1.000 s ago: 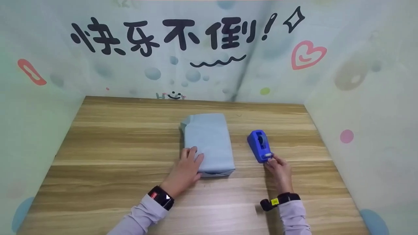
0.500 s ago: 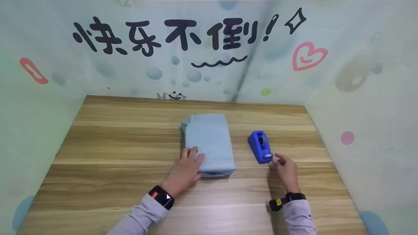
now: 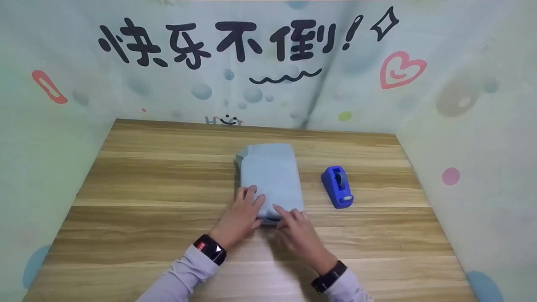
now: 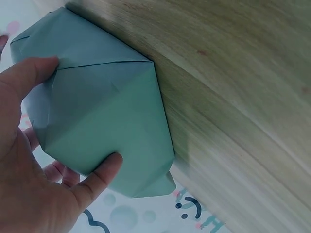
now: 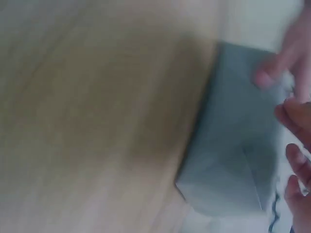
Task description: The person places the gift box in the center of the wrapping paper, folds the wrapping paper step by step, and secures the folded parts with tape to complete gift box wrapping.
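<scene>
A box wrapped in pale blue paper (image 3: 272,176) lies mid-table. My left hand (image 3: 239,218) holds its near left corner, with the fingers over the top. The left wrist view shows the thumb at a folded flap on the end of the wrapped box (image 4: 112,111). My right hand (image 3: 300,235) is at the near right edge, index finger extended over the top face. Its fingertips seem to pinch a small piece of clear tape, hard to make out through the blur in the right wrist view. To the right stands a blue tape dispenser (image 3: 337,188), untouched.
The wood-grain table (image 3: 159,176) meets a printed backdrop (image 3: 268,96) behind and on both sides. A loose paper corner sticks out at the box's far left.
My right hand has pulled away from the dispenser's cutter with tape and crossed left to the near edge of the wrapped box. The left hand has kept its place on the box.
</scene>
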Motion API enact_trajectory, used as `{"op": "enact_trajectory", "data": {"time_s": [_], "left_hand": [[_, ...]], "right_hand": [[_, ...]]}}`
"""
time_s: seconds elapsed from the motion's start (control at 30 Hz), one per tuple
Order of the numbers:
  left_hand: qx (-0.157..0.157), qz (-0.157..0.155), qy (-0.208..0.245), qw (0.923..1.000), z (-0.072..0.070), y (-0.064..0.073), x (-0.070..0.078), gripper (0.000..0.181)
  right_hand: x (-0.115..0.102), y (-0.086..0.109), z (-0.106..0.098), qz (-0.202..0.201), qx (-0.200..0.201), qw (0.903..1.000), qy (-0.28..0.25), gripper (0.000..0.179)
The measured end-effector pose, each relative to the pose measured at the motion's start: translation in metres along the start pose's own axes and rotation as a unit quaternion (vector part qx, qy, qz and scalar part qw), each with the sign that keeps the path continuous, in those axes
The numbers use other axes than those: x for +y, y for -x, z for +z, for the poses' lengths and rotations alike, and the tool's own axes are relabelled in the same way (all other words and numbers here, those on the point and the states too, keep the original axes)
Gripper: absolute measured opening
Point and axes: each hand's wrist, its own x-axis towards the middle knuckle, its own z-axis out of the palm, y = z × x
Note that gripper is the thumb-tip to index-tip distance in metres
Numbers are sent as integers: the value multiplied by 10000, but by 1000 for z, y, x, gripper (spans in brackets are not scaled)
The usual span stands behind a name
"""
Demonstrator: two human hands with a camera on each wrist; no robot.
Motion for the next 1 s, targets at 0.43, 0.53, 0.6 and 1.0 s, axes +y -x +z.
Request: {"op": "enact_trajectory", "data": {"time_s": [0.43, 0.53, 0.6, 1.0], "left_hand": [[3, 6, -179, 9998, 2, -1, 0, 59], [-35, -39, -137, 9999, 3, -2, 0, 59], [-45, -65, -46, 10000, 3, -2, 1, 59], [-77, -137, 29, 9999, 1, 0, 0, 58]], "right_hand": [[7, -17, 18, -756, 61, 9883, 1325, 63], [6, -17, 20, -782, 186, 9866, 1420, 62], [5, -17, 22, -747, 277, 9868, 1408, 63], [5, -19, 20, -702, 151, 9905, 1173, 57]]}}
